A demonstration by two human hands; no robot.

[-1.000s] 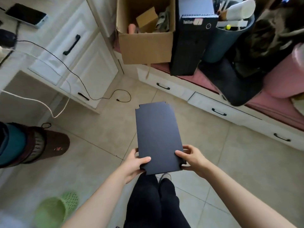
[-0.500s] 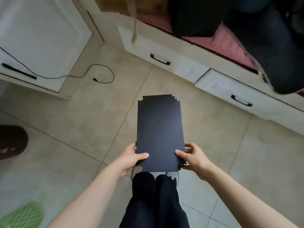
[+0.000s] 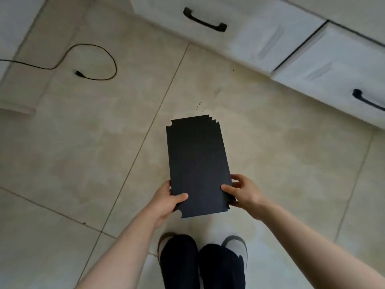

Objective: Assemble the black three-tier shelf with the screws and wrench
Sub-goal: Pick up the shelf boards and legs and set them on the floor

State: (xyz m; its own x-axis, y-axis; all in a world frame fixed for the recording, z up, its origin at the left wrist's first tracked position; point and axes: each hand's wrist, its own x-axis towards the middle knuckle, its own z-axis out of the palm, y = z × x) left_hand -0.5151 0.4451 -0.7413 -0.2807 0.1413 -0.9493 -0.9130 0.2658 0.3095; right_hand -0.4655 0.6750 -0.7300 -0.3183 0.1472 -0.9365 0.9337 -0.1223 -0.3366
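Several black shelf panels (image 3: 198, 163), stacked with notched corners slightly out of line at the far end, are held flat over the tiled floor (image 3: 83, 153) in front of the person's feet. Left hand (image 3: 166, 200) grips the near left corner, thumb curled on top, fingers hidden beneath; right hand (image 3: 242, 191) pinches the near right edge, thumb over the top face, fingers curled under. Risk: only the near end is supported, so the far end could sag or the stepped sheets fan apart and slide out if either pinch loosens, most likely while lowering them. No screws, wrench or posts are visible, so assembly appears barely begun. A black cable (image 3: 93, 59) loops on the floor well to the left; white drawers (image 3: 260, 38) with dark handles line the far edge. Compared with a second ago, the view has tilted down, the cardboard box and clutter above the drawers have left the frame, and the stack sits lower, nearer the floor, with the far corners more visibly offset.
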